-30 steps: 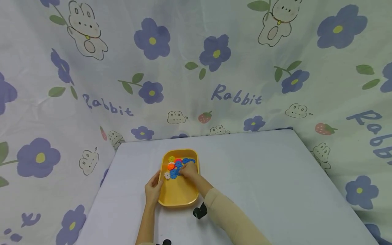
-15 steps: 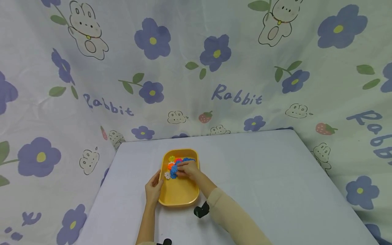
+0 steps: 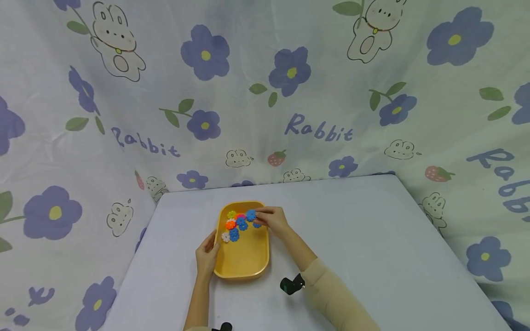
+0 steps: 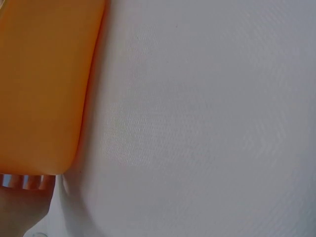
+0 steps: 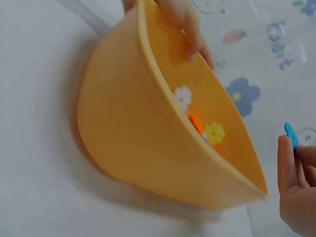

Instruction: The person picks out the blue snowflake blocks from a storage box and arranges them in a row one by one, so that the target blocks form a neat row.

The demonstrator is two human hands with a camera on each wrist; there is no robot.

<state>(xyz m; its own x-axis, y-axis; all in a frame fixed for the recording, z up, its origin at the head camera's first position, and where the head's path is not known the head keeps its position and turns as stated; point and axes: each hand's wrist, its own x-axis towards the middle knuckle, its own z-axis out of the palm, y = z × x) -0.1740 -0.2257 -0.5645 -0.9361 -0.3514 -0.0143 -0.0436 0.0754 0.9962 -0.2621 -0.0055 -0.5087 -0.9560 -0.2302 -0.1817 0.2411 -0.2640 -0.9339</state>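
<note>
A yellow plastic tray (image 3: 243,262) holds several small flower-shaped pieces, among them orange (image 3: 230,225), white (image 3: 225,237), yellow-green (image 3: 232,214) and blue ones. My left hand (image 3: 207,256) grips the tray's left side, its thumb over the rim. In the left wrist view the tray (image 4: 44,84) hides much of that hand (image 4: 24,207). Over the tray's far right part, my right hand (image 3: 272,219) pinches a blue flower-shaped piece (image 3: 250,215) between thumb and fingertips. The right wrist view also has this blue piece (image 5: 291,134) in the fingertips, raised beside the tray.
A white-covered table (image 3: 352,248) carries the tray left of its middle. Behind and beside it hangs a white cloth (image 3: 252,101) printed with flowers and rabbits. A black device (image 3: 292,284) sits at the right forearm.
My right hand has drawn out of the pile, moving right and away, with a blue flower piece now pinched in view. The left hand and the tray have stayed put.
</note>
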